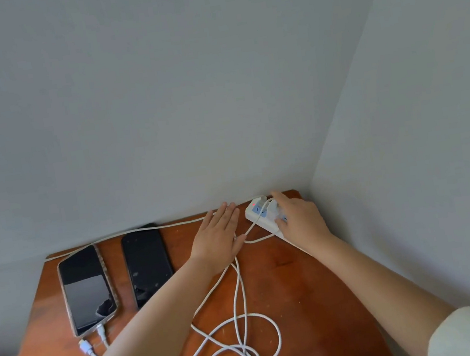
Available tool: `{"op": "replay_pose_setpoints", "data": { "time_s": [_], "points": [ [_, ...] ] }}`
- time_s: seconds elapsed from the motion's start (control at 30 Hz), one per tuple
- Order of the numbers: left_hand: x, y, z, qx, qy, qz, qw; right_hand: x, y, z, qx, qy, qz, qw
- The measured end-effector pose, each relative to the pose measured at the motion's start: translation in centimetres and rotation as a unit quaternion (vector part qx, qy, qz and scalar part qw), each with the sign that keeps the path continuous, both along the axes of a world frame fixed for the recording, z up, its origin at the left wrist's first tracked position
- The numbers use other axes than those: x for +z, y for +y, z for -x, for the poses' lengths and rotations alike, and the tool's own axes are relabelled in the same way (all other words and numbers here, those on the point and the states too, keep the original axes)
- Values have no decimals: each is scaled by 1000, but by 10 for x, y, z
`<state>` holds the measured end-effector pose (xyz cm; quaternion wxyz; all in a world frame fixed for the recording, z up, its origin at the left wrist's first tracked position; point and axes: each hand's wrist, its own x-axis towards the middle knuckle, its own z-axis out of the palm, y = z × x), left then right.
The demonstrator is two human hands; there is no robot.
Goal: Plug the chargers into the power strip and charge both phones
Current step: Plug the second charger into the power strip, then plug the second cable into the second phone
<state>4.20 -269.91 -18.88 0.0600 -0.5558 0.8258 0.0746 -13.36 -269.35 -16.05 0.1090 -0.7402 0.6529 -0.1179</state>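
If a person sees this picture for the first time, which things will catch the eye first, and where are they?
First the two hands at the far right corner of the wooden table: the right hand presses on the white power strip, whose red light is on, and the left hand lies flat beside it. Next, the two dark phones side by side at the left, the left phone with a cable in its near end, and the tangle of white cables in front.

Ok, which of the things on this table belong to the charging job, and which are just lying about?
Part of the job:
power strip, red light on, under the right hand
left phone, cable at its near end
right phone
loose connector
white cables
left hand, flat on the table

Lying about:
nothing visible; only the wooden table itself
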Motion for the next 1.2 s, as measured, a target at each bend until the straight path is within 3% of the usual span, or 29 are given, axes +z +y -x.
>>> {"op": "replay_pose_setpoints", "data": {
  "time_s": [0.17, 0.3, 0.5, 0.7, 0.93, 1.2],
  "points": [
    [-9, 34, -29, 21, 23, -19, 999, -16, 43, 15, 23, -29, 120, 992],
    [-18, 67, -57, 21, 61, -3, 998, -45, 102, 1, 49, -4, 75, 996],
    [-28, 122, -105, 56, 91, -47, 993, -73, 158, -46, 72, 21, -25, 997],
    [-33, 171, -165, 88, 82, -57, 991, -84, 187, -87, 8, 53, -129, 990],
    [-59, 206, -238, 118, 77, -63, 988, -92, 194, -99, -42, 31, -90, 995],
    [-62, 208, -244, 137, 77, -58, 986, -93, 198, -109, -64, 50, -44, 996]
  ]
}}
